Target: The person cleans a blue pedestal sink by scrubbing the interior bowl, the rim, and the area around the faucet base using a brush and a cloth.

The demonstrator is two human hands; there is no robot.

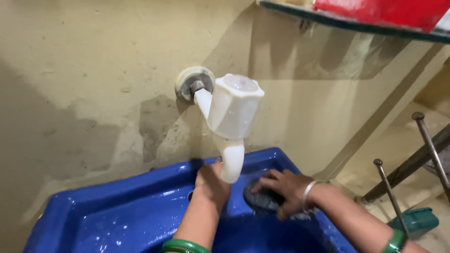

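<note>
A white plastic tap (232, 117) juts out of the yellowish wall above a wet blue sink (103, 215). My left hand (211, 182) reaches up under the tap's spout, against the sink's back wall; its fingers are hidden behind the spout. My right hand (283, 187) presses down on a dark round scrubber-like object (260, 199) lying against the sink's right side. Both wrists wear green bangles, and the right one also carries a silver bangle.
A glass shelf (337, 21) holding a red object (384, 11) hangs at the top right. Metal rods (424, 136) and a green container (417, 220) stand on the floor to the right of the sink.
</note>
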